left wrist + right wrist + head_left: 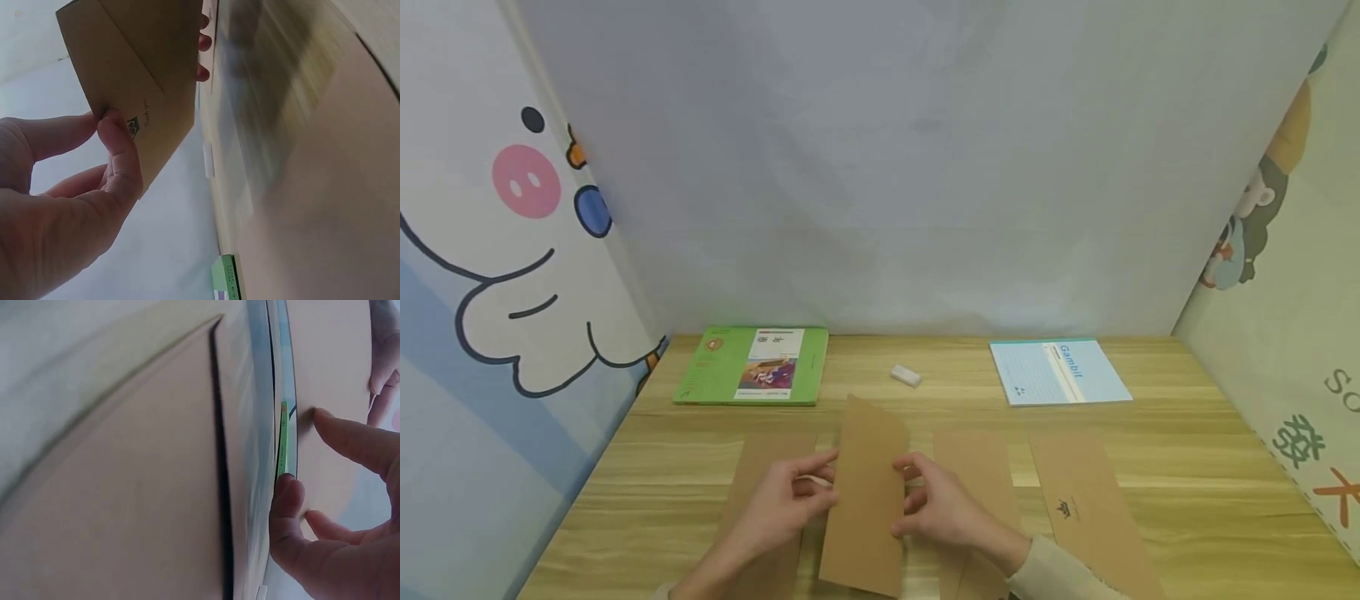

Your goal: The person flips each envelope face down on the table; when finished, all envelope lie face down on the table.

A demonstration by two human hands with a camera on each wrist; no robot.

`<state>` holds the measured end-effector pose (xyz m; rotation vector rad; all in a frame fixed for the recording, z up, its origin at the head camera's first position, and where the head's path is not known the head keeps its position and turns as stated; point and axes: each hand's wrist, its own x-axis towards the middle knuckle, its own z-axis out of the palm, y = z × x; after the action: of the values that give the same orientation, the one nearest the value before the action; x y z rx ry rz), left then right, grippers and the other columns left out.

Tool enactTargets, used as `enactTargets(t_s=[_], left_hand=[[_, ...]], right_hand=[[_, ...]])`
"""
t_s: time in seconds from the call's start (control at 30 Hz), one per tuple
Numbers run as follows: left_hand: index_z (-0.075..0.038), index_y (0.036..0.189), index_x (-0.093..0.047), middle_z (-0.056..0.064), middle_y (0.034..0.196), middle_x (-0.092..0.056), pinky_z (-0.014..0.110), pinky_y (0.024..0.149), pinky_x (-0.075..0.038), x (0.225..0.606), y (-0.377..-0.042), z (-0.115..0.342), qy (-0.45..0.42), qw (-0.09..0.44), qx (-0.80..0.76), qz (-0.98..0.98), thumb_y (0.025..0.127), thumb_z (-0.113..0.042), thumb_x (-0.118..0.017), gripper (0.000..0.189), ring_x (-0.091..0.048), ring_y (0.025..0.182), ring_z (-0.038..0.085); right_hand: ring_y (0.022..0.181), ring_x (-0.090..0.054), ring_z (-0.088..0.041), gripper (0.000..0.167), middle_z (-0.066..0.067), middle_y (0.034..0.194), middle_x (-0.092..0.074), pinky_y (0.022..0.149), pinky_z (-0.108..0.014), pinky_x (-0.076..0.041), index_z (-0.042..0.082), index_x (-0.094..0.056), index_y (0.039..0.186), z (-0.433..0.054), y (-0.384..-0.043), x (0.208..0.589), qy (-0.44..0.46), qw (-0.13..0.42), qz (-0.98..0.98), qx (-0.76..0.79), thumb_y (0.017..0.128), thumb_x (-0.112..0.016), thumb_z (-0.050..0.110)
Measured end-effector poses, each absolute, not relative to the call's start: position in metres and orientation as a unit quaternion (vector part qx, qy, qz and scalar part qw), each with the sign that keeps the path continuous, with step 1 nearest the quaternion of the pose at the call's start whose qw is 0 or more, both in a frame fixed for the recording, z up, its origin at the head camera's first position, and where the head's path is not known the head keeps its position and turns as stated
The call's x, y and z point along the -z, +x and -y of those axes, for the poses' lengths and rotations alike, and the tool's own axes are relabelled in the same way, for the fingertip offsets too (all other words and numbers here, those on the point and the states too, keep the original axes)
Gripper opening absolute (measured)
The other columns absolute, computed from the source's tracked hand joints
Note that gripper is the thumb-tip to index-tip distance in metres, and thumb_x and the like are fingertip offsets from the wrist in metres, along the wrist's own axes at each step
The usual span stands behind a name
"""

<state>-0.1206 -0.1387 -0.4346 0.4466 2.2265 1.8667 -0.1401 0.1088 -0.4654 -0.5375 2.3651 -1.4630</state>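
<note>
A brown kraft paper envelope [867,521] is raised off the table at the front centre, its plain side towards the head camera. My left hand [793,500] pinches its left edge between thumb and fingers. On the opposite edge, my right hand [943,508] holds it with the thumb low and curled fingers above. The left wrist view shows the flap side of the envelope [159,81], with a small dark print and "Thank you". Seen from the right wrist, the envelope [331,362] hides part of the left hand [385,350].
Flat brown paper pieces lie beside the hands: one at left [775,454], one at right [977,467] and one farther right with a small print [1093,517]. Behind are a green book [715,375], a white eraser [906,376] and a light blue notebook [1030,375] on the wooden table [1195,467].
</note>
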Motion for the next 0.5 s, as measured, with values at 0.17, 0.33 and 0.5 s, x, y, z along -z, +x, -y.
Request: enactTargets(t_s=[0.17, 0.33, 0.5], left_hand=[[0.020, 0.130, -0.042, 0.014, 0.097, -0.059, 0.026, 0.066, -0.053, 0.439, -0.123, 0.141, 0.144, 0.106, -0.625, -0.760, 0.083, 0.009, -0.066, 0.054, -0.065, 0.082, 0.023], [0.020, 0.128, -0.043, 0.014, 0.094, -0.057, 0.023, 0.062, -0.051, 0.443, -0.126, 0.142, 0.145, 0.102, -0.611, -0.772, 0.081, 0.011, -0.065, 0.054, -0.063, 0.077, 0.021], [0.019, 0.127, -0.046, 0.011, 0.091, -0.058, 0.024, 0.058, -0.051, 0.449, -0.127, 0.144, 0.137, 0.098, -0.579, -0.798, 0.078, 0.012, -0.067, 0.054, -0.062, 0.074, 0.019]], right_hand=[[0.082, -0.059, -0.018, 0.078, -0.018, 0.122, -0.050, 0.066, -0.029, -0.051, 0.000, -0.047, 0.132, -0.110, -0.140, 0.466, -0.185, 0.154, -0.837, 0.492, 0.064, -0.086, 0.004], [0.080, -0.059, -0.016, 0.080, -0.018, 0.122, -0.051, 0.066, -0.027, -0.050, -0.001, -0.047, 0.132, -0.111, -0.141, 0.467, -0.192, 0.147, -0.845, 0.476, 0.063, -0.087, 0.003], [0.079, -0.059, -0.014, 0.080, -0.019, 0.121, -0.050, 0.065, -0.026, -0.050, -0.001, -0.048, 0.132, -0.111, -0.142, 0.467, -0.203, 0.141, -0.855, 0.455, 0.063, -0.087, 0.006]])
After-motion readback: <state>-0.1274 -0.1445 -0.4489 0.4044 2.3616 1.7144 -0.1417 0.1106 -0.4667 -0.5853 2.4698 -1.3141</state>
